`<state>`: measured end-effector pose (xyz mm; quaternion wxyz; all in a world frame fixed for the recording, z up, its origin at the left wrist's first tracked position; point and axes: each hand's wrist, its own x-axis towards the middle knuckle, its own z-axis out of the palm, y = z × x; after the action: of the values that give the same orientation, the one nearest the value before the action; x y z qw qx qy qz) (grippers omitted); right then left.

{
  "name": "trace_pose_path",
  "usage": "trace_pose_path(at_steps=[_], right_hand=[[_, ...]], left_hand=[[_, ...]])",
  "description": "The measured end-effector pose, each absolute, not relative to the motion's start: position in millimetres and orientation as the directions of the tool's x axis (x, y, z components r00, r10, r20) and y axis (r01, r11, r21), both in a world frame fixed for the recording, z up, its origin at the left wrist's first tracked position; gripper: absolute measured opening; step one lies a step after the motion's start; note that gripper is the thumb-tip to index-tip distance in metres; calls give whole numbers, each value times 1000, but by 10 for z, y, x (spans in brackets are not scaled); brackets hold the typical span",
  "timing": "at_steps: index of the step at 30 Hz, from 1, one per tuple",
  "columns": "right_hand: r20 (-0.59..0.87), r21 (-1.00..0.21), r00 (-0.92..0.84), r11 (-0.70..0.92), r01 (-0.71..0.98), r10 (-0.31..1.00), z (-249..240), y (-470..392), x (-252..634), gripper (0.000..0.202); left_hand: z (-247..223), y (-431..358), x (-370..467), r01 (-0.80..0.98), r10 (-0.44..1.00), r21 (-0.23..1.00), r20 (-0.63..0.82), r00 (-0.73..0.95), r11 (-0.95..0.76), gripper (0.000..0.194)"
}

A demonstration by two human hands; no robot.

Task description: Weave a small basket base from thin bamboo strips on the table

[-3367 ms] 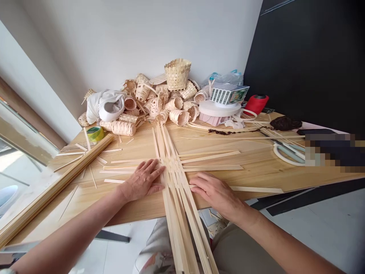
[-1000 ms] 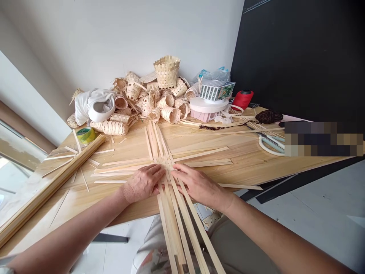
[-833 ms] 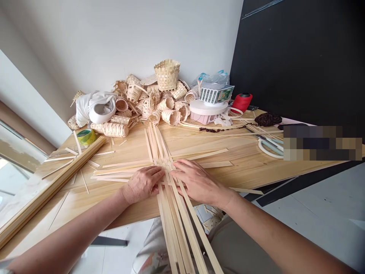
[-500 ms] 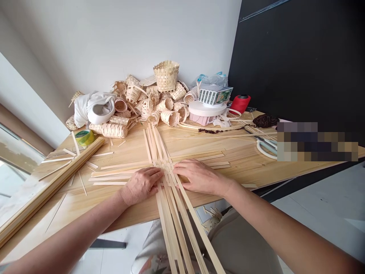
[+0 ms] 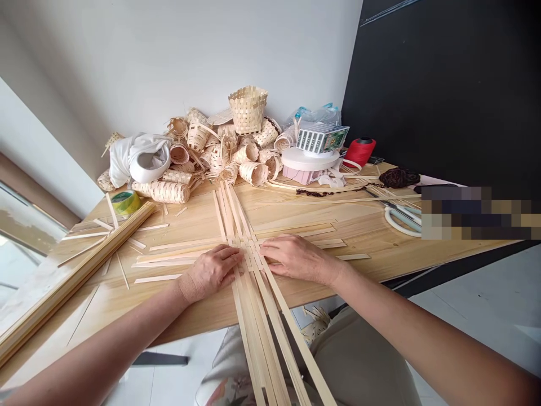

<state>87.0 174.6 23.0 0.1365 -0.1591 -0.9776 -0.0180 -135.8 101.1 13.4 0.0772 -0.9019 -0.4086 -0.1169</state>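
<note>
On the table in front of me, pale bamboo strips (image 5: 268,316) cross in a small woven patch (image 5: 252,260). The long strips run from the middle of the table over its near edge toward my lap. Shorter strips (image 5: 177,248) lie crosswise and stick out on both sides. My left hand (image 5: 213,270) is closed at the patch's left edge, thumb and fingers pinching the strips. From the right side, my right hand (image 5: 296,259) grips the patch's edge with bent fingers and thumb. Both sets of fingertips partly cover the weave.
Behind the strips is a pile of small woven baskets (image 5: 252,173). A strip bundle (image 5: 84,265), green tape (image 5: 125,203) and white cloth (image 5: 122,155) lie left. Scissors (image 5: 401,217), dark yarn (image 5: 397,177), a red thread spool (image 5: 359,152) and a white round stand (image 5: 310,159) are right.
The nearest crosswise strip has tilted: its right end lies farther from me, its left end slightly nearer. Both hands stay at the weave, with small finger shifts. The view has moved slightly.
</note>
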Motion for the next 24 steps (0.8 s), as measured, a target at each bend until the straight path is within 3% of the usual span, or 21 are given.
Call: trace_pose_path(at_steps=[7,11,15,24], right_hand=[[346,-48,-885,948,314,311,152,1693,921,13],[393,-46,-871,953,300,294,92,1736,932,21],[383,-74,-889,968,242,251,110,1794,919,24],[337,-98,-892,953,286,302,197,1841,886,18]], left_hand=[[164,995,-1349,762,740,-25,221,635,-647,37],[197,991,-1321,790,771,-75,183,610,-608,44],[202,1004,-1319,784,769,-100,156,620,-612,48],[205,1032,-1351,764,742,-97,185,644,-638,43]])
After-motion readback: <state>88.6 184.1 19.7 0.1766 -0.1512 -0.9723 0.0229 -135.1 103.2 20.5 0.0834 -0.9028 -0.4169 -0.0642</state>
